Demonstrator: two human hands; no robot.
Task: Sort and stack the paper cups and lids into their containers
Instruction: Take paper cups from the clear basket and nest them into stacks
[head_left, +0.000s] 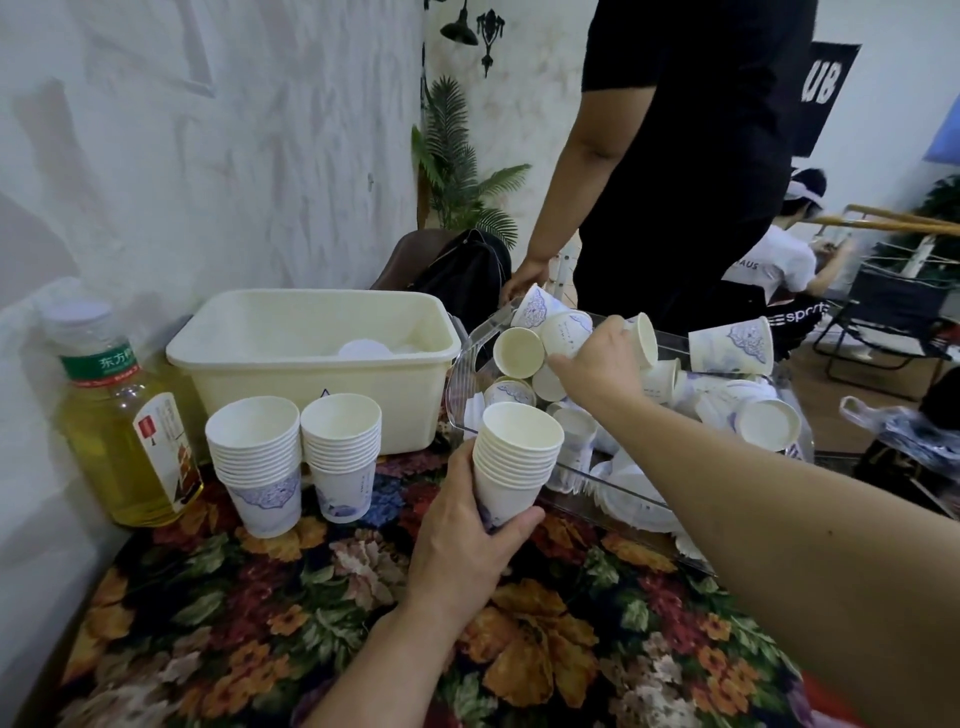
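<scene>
Gripping a nested cup stack (511, 457), left hand (470, 540) sits beside clear bin (613, 486) of loose cups and lids; right hand (602, 358) grasps a cup (641, 338) over it. Cream tub (311, 358) left holds lids.

left hand (467, 540): curled, gripping, upright | right hand (602, 358): arm extended, fingers curled, grasping

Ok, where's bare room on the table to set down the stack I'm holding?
Bare tablecloth lies in front of the two standing stacks, left of your left hand. It is crowded around the clear bin, full of loose cups, and by the cream tub and bottle.
</scene>
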